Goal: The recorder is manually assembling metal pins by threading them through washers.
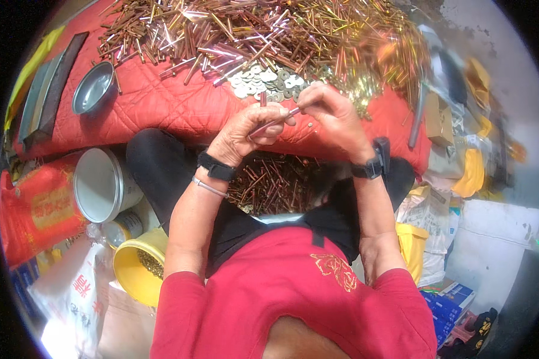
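Note:
My left hand is closed around a thin reddish-brown rod, which slants up to the right. A second short reddish piece stands up behind its fingers; I cannot tell whether the hand holds it too. At the rod's upper end, the fingers of my right hand are pinched together. Anything small inside that pinch is hidden. Just beyond both hands, a heap of pale round discs with holes lies on a red quilted cloth. Behind them spreads a large pile of shiny coppery rods.
Between my legs is a container of similar rods. A metal bowl sits on the cloth's left side. To my left stand a large pale bucket and a yellow bucket with small brassy pieces. A cardboard box stands right.

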Tool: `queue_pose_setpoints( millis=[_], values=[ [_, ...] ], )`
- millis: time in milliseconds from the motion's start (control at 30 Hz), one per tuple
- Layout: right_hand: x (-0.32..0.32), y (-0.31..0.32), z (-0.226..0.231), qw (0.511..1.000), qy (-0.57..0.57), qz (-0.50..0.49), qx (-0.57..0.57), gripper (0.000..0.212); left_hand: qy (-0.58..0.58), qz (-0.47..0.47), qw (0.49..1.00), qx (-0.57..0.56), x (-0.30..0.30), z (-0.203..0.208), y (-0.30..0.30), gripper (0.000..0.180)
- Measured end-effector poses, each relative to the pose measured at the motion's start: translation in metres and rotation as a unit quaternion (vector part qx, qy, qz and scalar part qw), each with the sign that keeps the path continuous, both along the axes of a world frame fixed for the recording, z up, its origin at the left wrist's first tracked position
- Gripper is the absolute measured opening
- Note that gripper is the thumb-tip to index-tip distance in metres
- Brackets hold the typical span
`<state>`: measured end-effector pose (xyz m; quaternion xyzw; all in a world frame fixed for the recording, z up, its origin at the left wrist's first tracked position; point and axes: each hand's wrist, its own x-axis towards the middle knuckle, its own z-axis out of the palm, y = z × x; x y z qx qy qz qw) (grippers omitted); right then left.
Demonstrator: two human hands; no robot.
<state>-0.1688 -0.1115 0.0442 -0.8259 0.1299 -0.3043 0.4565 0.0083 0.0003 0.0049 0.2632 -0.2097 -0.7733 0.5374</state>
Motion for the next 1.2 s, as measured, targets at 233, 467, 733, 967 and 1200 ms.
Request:
queue_pose_setpoints(
  millis=[233, 467, 733, 967, 1200],
  values=[
    [-0.006, 0.004, 0.004, 0.979, 0.183, -0.054, 0.074, 0.016, -0.280, 0.118, 0.951, -0.059, -0.011, 0.006, 0.000, 0.016],
    [-0.009, 0.002, -0.006, 0.977, 0.155, -0.083, 0.120, 0.020, -0.254, 0.119, 0.958, -0.057, -0.013, -0.002, -0.002, 0.014],
    [0.011, 0.016, -0.004, 0.981, 0.113, -0.154, -0.008, 0.037, -0.230, 0.110, 0.966, -0.043, -0.013, -0.002, -0.001, 0.013],
    [0.005, 0.015, -0.002, 0.985, 0.081, -0.145, -0.036, 0.037, -0.228, 0.104, 0.967, -0.041, -0.011, 0.001, -0.002, 0.014],
    [0.004, 0.019, -0.004, 0.989, 0.069, -0.131, -0.031, 0.038, -0.215, 0.095, 0.971, -0.032, -0.013, 0.001, 0.000, 0.014]
  ],
)
